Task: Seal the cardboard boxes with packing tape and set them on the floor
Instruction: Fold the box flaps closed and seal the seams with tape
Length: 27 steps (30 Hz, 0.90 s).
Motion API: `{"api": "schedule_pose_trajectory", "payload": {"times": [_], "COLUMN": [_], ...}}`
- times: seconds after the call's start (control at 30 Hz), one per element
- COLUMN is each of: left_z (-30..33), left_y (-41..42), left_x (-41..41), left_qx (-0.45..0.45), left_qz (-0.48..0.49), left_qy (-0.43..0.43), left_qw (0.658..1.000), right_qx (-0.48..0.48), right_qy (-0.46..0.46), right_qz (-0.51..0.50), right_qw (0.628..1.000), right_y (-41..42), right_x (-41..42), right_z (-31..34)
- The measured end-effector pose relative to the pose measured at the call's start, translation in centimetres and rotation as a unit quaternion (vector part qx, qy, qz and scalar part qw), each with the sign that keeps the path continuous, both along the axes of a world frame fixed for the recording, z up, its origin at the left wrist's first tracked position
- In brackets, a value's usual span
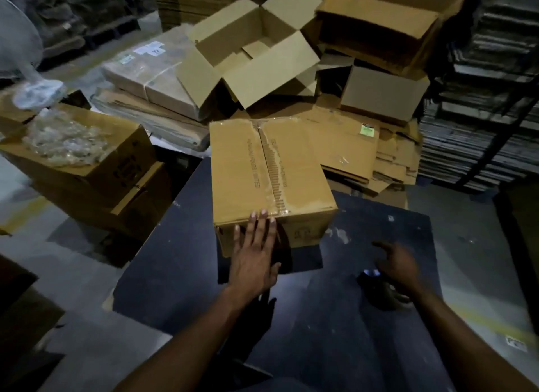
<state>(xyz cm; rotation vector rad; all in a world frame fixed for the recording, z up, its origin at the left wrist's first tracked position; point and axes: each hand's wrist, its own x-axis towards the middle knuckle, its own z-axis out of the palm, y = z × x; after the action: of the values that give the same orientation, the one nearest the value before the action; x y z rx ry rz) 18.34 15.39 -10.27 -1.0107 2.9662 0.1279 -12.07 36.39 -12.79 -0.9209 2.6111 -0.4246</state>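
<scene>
Dim warehouse. Grey concrete floor, scuffed, with a faded yellow line near the right edge. Work surface is a dark, flat table top, matte, speckled with pale marks and tape scraps.

Behind it: a low heap of flattened cardboard, corrugated edges showing, one sheet with a green sticker. On top of the heap sits an open empty box, all four flaps splayed outward. Right of that, more boxes lying on their sides. Left of the table, a stack of printed cartons; the top one holds a wad of crumpled clear plastic. Further back, a plastic-wrapped bundle with white labels. Dark metal shelving on the right, packed with flat stacks.

Sealed box: brown corrugated, rectangular, standing on the table's far half, flaps closed. Clear glossy tape runs along the centre seam, wrinkled, wrapping over the near edge. Printed lettering beside the seam, too blurred to read fully.

Left hand: fingers straight and spread, palm flat against the box's near face, fingertips reaching the top edge over the tape end. Holding nothing.

Right hand: blurred, fingers loosely curled, over a dark object lying on the table. Can't tell whether it grips it.
</scene>
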Motion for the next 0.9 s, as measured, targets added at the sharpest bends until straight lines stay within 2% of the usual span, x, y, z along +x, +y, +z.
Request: {"api": "schedule_pose_trajectory", "payload": {"times": [0.1,0.2,0.27,0.47,0.73,0.83,0.9], "left_z": [-0.3,-0.5,-0.9,-1.5,-1.2,-0.9,-0.4], "left_y": [0.2,0.5,0.8,1.3,1.7,3.2,5.2], "left_x": [-0.2,-0.6,-0.7,-1.3,-1.5,-0.9,-0.2], "left_qx": [0.008,0.022,0.023,0.016,0.017,0.061,0.165], "left_qz": [0.008,0.021,0.032,0.053,0.057,0.083,0.155], "left_qy": [0.010,0.022,0.031,0.050,0.051,0.132,0.206], "left_qw": [1.000,0.999,0.999,0.997,0.997,0.986,0.952], "right_qx": [0.159,0.199,0.206,0.189,0.152,0.091,0.016], "right_qy": [-0.023,-0.067,-0.066,0.005,-0.020,-0.038,-0.050], "right_qz": [0.026,0.058,0.080,0.094,0.109,0.141,0.150], "right_qw": [0.987,0.976,0.973,0.978,0.982,0.985,0.987], "right_y": [3.5,4.8,5.1,5.5,4.2,2.9,1.8], "right_x": [-3.1,-4.9,-4.8,-2.5,1.1,3.5,5.7], "right_z": [-1.4,-3.4,-4.0,-3.0,-2.2,-0.9,0.8]}}
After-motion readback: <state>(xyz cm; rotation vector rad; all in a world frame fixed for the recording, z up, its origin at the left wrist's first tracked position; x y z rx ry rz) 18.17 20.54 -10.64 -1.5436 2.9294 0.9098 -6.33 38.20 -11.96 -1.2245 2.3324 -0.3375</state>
